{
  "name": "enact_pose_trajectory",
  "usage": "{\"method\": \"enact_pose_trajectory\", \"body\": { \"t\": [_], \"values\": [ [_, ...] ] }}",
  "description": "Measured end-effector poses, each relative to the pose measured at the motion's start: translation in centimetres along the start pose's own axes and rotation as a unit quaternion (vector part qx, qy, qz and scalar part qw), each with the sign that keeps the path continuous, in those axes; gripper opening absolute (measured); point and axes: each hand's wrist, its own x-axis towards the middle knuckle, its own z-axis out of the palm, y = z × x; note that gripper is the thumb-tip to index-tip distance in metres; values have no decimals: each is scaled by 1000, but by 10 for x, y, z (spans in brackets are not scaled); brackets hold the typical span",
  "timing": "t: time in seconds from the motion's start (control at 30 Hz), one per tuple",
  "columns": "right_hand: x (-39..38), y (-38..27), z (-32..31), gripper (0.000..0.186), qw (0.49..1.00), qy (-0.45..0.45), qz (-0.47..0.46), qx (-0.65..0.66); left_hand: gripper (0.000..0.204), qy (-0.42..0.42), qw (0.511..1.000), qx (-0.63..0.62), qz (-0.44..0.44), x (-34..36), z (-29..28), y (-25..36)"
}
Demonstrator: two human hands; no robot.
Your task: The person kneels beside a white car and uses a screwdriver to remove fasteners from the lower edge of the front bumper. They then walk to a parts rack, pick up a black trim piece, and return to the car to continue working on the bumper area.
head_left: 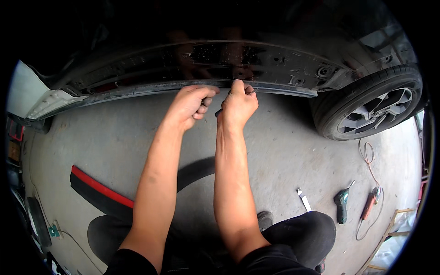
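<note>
We list the car [206, 57]: black, pale speckles and streaks on its flank. Sill [275, 89]: grey-black. Panel [25, 89]: off-white. Tyre [326, 110]: black. Rim [378, 111]: two-tone, silver and black. Handle [218, 112]: black. Trim [98, 195]: black, one red stripe [103, 186]. Drill [342, 206]: dark green and black. We also enter the bar [303, 200], silvery white; the floor [275, 137], mottled grey; trousers [302, 236], charcoal; sleeves [135, 262], plain black; shoe [265, 220], grey.
</note>
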Motion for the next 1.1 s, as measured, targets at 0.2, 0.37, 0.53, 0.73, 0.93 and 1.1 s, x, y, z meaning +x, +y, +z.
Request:
{"method": "enact_pose_trajectory", "body": {
  "t": [0.2, 0.37, 0.53, 0.73, 0.93, 1.1],
  "values": [
    [-21, -8, -15, 10, 995, -83, 46, 16, 14, -5, 991, -131, 22, 6, 33, -7],
    [-18, -2, -23, 10, 995, -97, 10, -27, 10, 66, 986, -139, 62, 9, 49, -12],
    [-14, 7, -27, 13, 993, -91, -14, -78, 7, 107, 977, -135, 127, 13, 50, -19],
    [-7, 0, -11, 15, 992, -87, -33, -84, 9, 164, 976, 6, 141, 10, 33, -19],
    [-8, 3, -3, 11, 997, -59, 56, -4, 14, 109, 982, 139, 70, -6, 15, -1],
    [-6, -2, -6, 13, 997, -47, 45, -31, 15, 33, 961, 267, 62, -3, 11, 2]
  ]
}}
